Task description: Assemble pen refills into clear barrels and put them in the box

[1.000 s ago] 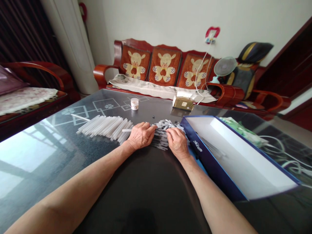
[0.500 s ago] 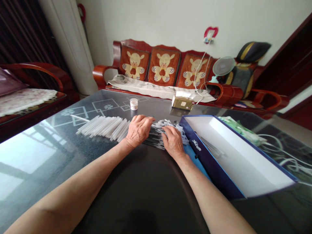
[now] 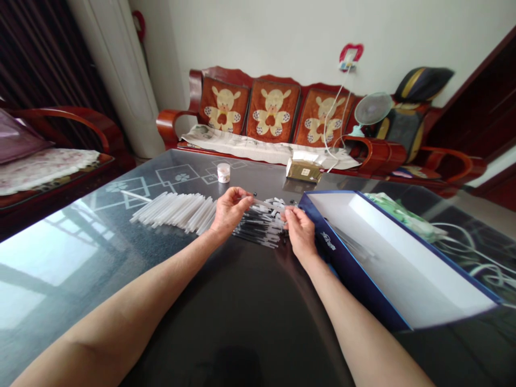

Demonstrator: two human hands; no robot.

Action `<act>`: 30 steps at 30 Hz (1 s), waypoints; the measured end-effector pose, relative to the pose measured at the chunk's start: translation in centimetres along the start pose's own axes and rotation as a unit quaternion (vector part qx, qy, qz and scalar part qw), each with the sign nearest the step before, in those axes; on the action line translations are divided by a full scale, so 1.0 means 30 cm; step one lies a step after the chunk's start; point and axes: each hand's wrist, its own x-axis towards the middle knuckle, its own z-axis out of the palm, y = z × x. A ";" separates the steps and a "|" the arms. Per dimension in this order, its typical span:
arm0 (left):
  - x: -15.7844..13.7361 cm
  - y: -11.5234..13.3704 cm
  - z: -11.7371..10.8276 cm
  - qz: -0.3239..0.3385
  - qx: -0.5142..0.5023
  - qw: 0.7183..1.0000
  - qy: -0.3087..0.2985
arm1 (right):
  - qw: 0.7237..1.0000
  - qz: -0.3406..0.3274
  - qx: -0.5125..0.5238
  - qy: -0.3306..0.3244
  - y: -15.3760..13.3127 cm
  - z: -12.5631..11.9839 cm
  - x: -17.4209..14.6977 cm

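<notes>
Though slightly aslant, tube [image 3: 267,204] mostly crosswise

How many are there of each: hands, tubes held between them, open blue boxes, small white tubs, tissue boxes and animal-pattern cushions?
Left hand and right hand: 2
Held tube: 1
Open blue box: 1
Small white tub: 1
Tissue box: 1
Animal-pattern cushions: 3
Total: 9
Loose tubes: too overlapped to count, left out

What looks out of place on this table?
One white tube lies at the far left end of the row of tubes, slanting differently from its neighbours, so it looks askew.
</notes>
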 end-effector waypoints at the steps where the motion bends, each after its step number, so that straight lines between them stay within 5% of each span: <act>1: -0.006 -0.005 -0.009 0.034 0.082 0.996 -0.014 | 0.999 0.022 0.032 0.006 -0.001 -0.001 0.004; 3: -0.021 -0.003 -0.025 0.135 0.280 0.948 -0.064 | 0.996 0.044 0.074 0.008 -0.006 0.002 0.007; 7: -0.049 0.036 -0.025 0.261 0.534 0.789 -0.156 | 0.995 0.045 0.083 -0.036 -0.022 0.016 -0.008; 12: -0.072 0.076 0.013 0.255 0.622 0.713 -0.197 | 0.992 0.069 0.084 -0.058 -0.035 0.023 -0.024; 15: -0.090 0.076 0.034 0.228 0.630 0.707 -0.226 | 0.987 0.097 0.110 -0.062 -0.041 0.029 -0.026; 22: -0.129 0.073 0.067 0.137 0.602 0.743 -0.258 | 0.967 0.156 0.185 -0.076 -0.072 0.066 -0.051; 30: -0.137 0.071 0.076 0.122 0.571 0.780 -0.223 | 0.967 0.122 0.219 -0.039 -0.084 0.098 -0.076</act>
